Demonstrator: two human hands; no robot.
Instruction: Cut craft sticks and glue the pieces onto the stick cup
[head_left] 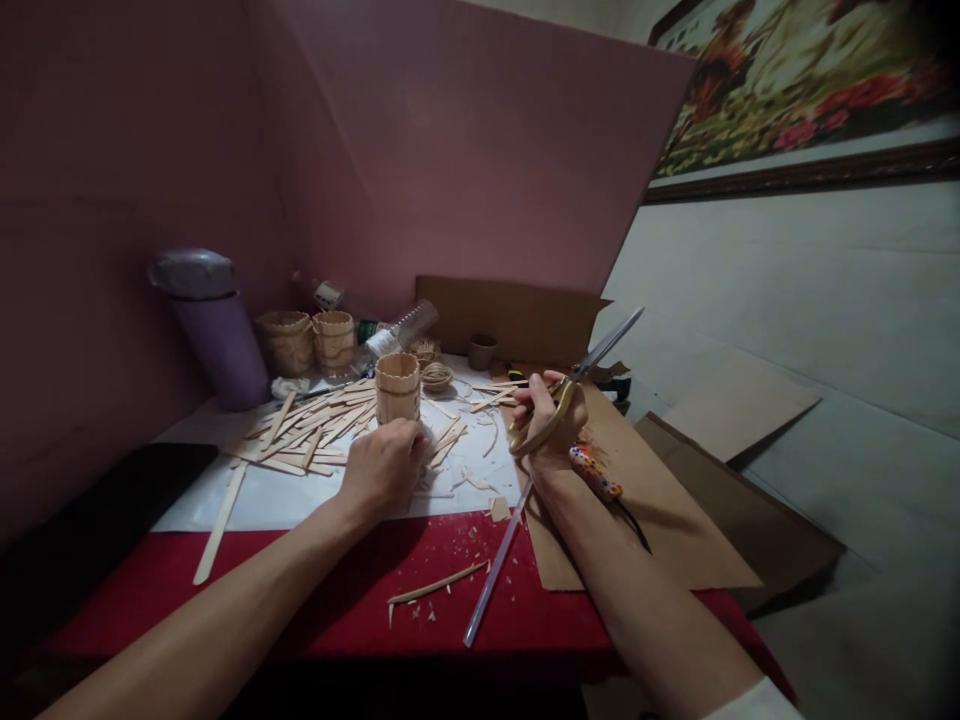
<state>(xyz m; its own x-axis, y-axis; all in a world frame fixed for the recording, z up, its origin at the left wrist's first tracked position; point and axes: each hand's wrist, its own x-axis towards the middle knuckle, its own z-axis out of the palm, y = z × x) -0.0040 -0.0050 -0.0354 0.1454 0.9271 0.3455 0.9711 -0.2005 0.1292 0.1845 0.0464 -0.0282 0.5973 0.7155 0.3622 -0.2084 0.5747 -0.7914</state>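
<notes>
The right hand (551, 415) has its grip closed around the gold handles of a pair of scissors (594, 357), and the shiny blades point up and away to the right. The left hand (382, 465) is curled up like a fist, low over the white paper (262, 508), with its knuckles on top. I cannot tell if its grip is clamped on something, because the fingers are tucked out of sight. Just behind this hand, near the middle of the table, a wooden cup (397, 388) made of flat sticks stands upright, with string around it. I cannot tell if the hand touches it. A big messy pile of flat wooden sticks (322, 432) lies to the left of the cup. Behind the cup, to its right, are a ball of string (436, 377) and a small dark pot (481, 350). Two more wooden cups stand further back on the left, near a purple bottle (225, 345). A see-through rod (495, 575) lies slanting below the right hand, partly on the red cloth (315, 590). To the left of the rod, a thin stick (439, 582) lies with little wood bits around it. A tool with a bright spotted handle (596, 473) and a black cord is just beside the right wrist, over flat brown cardboard (675, 550).
</notes>
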